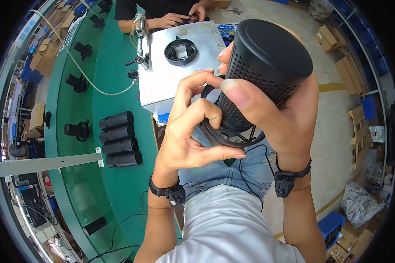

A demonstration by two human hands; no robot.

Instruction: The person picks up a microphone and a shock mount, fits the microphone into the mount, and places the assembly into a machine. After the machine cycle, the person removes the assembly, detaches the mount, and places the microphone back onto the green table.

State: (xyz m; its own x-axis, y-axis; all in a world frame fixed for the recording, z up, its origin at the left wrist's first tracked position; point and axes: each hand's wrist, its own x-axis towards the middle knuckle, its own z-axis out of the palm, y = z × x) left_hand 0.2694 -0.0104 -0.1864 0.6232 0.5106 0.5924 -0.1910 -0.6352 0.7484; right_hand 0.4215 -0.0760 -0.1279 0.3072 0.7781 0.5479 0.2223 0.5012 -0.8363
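A black cylinder (pixel 267 57) with a perforated side and a smooth flat end is tilted up close in front of me. My right hand (pixel 289 114) wraps around it, with the thumb pressed on the perforated wall. At its lower end sits a black ring frame (pixel 235 139) with thin struts. My left hand (pixel 184 127) holds this ring, its fingers curled at the upper side and its thumb along the lower rim. Part of the ring and of the cylinder is hidden behind my fingers. Each wrist wears a black strap with a small device.
Ahead stands a silver metal box (pixel 158 83) with a round black fixture (pixel 180 51) and a toggle clamp (pixel 141 44). On the green bench (pixel 118 193) lie several black cylinders (pixel 119 131); ring-mounted ones (pixel 77 130) stand along its left. A co-worker's hands (pixel 180 19) are beyond the box.
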